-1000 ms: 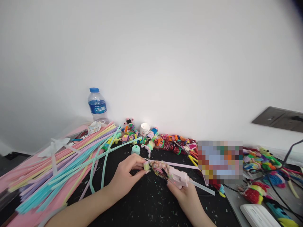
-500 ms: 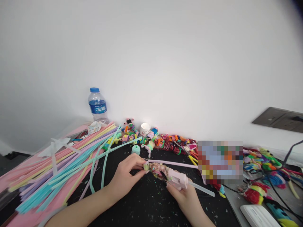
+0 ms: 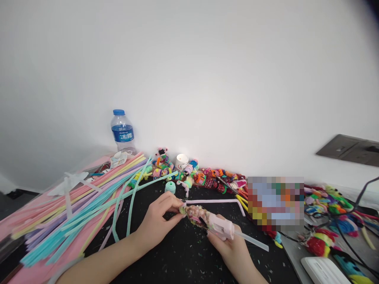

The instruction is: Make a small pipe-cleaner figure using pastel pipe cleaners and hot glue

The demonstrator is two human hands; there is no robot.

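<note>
In my right hand point(image 3: 233, 250) is a pale pink hot glue gun point(image 3: 220, 225), its nozzle end crusted with colourful fuzz and pointing left. A translucent glue stick point(image 3: 253, 240) sticks out of its back. My left hand point(image 3: 162, 215) pinches one end of a lavender pipe cleaner point(image 3: 214, 201) between thumb and fingers. The pipe cleaner runs right and bends down at its far end. The glue gun's tip is at my left fingertips, by a small greenish bit; whether they touch I cannot tell. Behind my left hand stands a mint-green coil point(image 3: 170, 187).
Many pastel pipe cleaners point(image 3: 89, 205) lie on the left, near a water bottle point(image 3: 122, 134). Colourful pipe-cleaner figures point(image 3: 211, 179) and a paper cup point(image 3: 181, 161) line the wall. At the right are a white device point(image 3: 322, 270) and a cable point(image 3: 346, 236). Scraps dot the black mat point(image 3: 189, 256).
The glue gun has tilted and its back end has dropped slightly. The lavender pipe cleaner's bent end has shifted a little left. My left hand keeps its pinch in nearly the same place.
</note>
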